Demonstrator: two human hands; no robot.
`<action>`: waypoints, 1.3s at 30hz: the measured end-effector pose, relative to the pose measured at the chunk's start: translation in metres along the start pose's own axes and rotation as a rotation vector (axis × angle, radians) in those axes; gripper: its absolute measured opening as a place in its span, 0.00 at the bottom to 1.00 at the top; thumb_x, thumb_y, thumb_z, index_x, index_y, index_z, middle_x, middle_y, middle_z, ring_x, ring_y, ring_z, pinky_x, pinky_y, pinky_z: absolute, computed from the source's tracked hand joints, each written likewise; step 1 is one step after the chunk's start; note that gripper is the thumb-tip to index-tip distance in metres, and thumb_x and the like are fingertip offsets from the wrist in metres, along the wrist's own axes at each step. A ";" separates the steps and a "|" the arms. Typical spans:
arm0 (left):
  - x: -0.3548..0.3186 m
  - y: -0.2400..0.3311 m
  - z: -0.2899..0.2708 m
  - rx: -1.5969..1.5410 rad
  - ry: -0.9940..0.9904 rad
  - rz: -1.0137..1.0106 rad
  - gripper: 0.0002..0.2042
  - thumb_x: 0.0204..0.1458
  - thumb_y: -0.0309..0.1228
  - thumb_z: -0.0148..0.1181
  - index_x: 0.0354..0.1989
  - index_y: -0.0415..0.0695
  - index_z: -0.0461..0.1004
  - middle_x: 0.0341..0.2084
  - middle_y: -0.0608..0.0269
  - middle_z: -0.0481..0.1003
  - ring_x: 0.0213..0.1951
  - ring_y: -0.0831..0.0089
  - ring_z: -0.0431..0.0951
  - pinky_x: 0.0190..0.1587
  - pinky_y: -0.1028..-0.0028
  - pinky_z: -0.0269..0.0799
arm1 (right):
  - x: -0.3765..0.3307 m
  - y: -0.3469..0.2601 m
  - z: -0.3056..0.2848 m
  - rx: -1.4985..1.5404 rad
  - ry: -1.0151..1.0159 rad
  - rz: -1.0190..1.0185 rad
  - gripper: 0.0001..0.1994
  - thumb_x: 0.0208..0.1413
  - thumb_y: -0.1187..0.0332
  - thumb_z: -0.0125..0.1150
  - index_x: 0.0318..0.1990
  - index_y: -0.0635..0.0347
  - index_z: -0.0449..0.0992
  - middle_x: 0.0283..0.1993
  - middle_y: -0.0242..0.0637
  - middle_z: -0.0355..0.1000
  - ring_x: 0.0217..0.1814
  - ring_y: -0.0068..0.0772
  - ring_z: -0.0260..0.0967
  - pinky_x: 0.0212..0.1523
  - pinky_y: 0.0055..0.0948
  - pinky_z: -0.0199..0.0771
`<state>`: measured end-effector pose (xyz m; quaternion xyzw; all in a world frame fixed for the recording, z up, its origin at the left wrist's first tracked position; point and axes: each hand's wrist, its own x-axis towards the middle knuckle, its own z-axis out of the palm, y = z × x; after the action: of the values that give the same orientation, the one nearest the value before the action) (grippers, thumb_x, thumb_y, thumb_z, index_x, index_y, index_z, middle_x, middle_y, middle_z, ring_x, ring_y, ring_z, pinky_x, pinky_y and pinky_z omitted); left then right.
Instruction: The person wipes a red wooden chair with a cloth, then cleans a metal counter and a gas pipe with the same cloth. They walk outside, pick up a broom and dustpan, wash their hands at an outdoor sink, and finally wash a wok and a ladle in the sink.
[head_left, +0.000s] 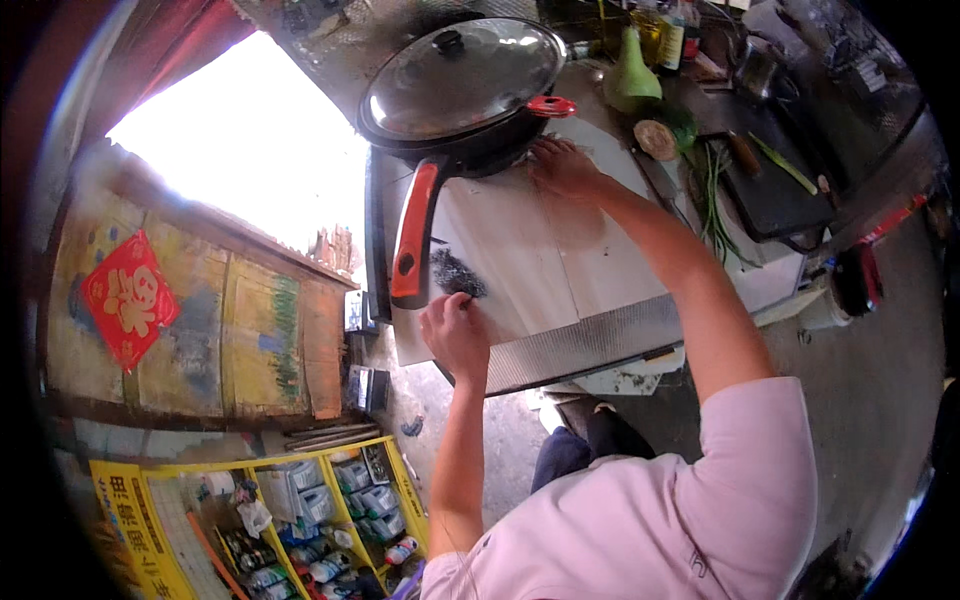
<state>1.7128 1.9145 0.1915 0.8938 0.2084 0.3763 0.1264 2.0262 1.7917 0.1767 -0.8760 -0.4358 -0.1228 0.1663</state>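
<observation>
A large dark wok (470, 158) with a domed glass lid (462, 80) stands at the back of a white tabletop (520, 250). Its long red and black handle (415, 230) points toward me. My left hand (455, 335) is at the near left edge with its fingers curled together. Their tips meet the near end of a black, speckled, mesh-like patch (457, 270); what they pinch is too small to make out. My right hand (565, 170) reaches across to the wok's right side. Its fingers stretch over the tabletop close to the wok's base, their tips partly hidden.
Right of the wok stand a pale green gourd (630, 78), a cut gourd piece (657, 140) and bottles (670, 38). Green stalks (715, 205) lie beside a black cutting board (775, 195) with a knife handle (743, 155). A yellow shelf (325, 490) holds bottles at lower left.
</observation>
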 end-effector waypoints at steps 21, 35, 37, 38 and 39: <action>0.003 -0.018 -0.010 -0.372 -0.041 -0.090 0.04 0.45 0.23 0.59 0.29 0.41 0.72 0.29 0.58 0.68 0.35 0.62 0.69 0.36 0.69 0.66 | -0.148 -0.080 -0.065 -0.050 -0.297 0.149 0.35 0.57 0.41 0.36 0.65 0.55 0.50 0.70 0.39 0.41 0.73 0.39 0.32 0.68 0.47 0.27; 0.069 0.154 0.109 -0.584 -0.522 0.340 0.12 0.43 0.29 0.59 0.39 0.44 0.74 0.39 0.51 0.73 0.43 0.54 0.72 0.46 0.63 0.68 | -0.201 -0.093 -0.080 -0.063 0.033 0.260 0.31 0.53 0.46 0.48 0.58 0.59 0.60 0.65 0.43 0.50 0.68 0.45 0.45 0.65 0.47 0.40; 0.069 0.138 0.087 -0.543 -0.464 0.320 0.15 0.44 0.30 0.59 0.43 0.44 0.72 0.41 0.50 0.71 0.45 0.54 0.71 0.48 0.63 0.67 | -0.210 -0.090 -0.070 -0.147 0.035 0.309 0.33 0.54 0.45 0.46 0.61 0.59 0.57 0.67 0.43 0.47 0.70 0.44 0.41 0.67 0.45 0.37; 0.074 0.123 0.077 -0.508 -0.434 0.308 0.17 0.44 0.31 0.60 0.45 0.44 0.71 0.43 0.49 0.70 0.45 0.54 0.71 0.49 0.63 0.66 | -0.205 -0.096 -0.064 -0.178 0.040 0.328 0.34 0.54 0.44 0.44 0.62 0.58 0.55 0.68 0.42 0.45 0.70 0.43 0.39 0.67 0.45 0.36; 0.079 0.103 0.071 -0.405 -0.369 0.302 0.18 0.44 0.31 0.60 0.46 0.44 0.70 0.43 0.49 0.70 0.46 0.54 0.70 0.49 0.63 0.66 | -0.196 -0.104 -0.060 -0.130 -0.014 0.295 0.35 0.54 0.43 0.43 0.63 0.58 0.54 0.68 0.42 0.44 0.71 0.42 0.38 0.68 0.44 0.34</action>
<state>1.8426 1.8560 0.2307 0.9245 -0.0324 0.2563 0.2803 1.8225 1.6850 0.1802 -0.9403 -0.2946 -0.1190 0.1223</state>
